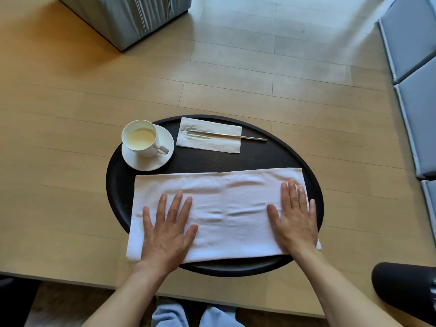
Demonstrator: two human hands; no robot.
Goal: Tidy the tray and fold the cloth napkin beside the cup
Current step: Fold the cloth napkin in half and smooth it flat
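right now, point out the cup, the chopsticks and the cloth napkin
cup [141, 138], head view, on the pale drink inside it
chopsticks [226, 135], head view, mid-shaft over the paper napkin
cloth napkin [226, 201], head view, bare cloth between the hands

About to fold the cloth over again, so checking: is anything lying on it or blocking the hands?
Nothing visible does. Both the left hand and right hand lie flat on the cloth napkin; the cup stands clear of it.

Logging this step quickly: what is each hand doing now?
Left hand: open, flat on the cloth napkin, holding nothing.
Right hand: open, flat on it, holding nothing.
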